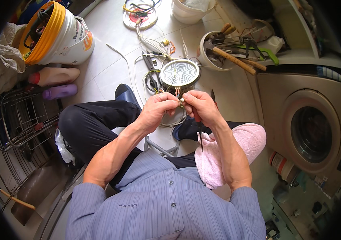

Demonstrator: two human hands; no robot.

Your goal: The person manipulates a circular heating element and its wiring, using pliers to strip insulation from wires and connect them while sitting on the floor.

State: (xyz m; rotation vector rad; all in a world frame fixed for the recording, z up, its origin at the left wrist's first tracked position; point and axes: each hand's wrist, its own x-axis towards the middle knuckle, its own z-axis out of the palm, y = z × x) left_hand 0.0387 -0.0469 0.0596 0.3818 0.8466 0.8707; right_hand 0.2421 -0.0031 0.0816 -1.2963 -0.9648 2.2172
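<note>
Both my hands meet over the floor between my knees. My left hand (159,109) is closed in a pinch at the ends of thin wires (177,91); its fingertips hide the exact grip. Thumb and forefinger of my right hand (204,107) pinch a small white piece (182,99), perhaps a connector, against those ends. Tucked in the same hand is a screwdriver (196,116) with a red and black handle, its shaft pointing back toward me. Just beyond lies a round heating element (180,73) with concentric rings, wires coming from its near edge.
Pliers (148,62) and loose white cable (123,56) lie left of the element. A tool bucket (204,54) with hammers stands right, near a washing machine (270,104). A yellow-rimmed bucket (68,44), bottles (58,76) and wire rack (22,116) are left. A pink towel (246,144) covers my right knee.
</note>
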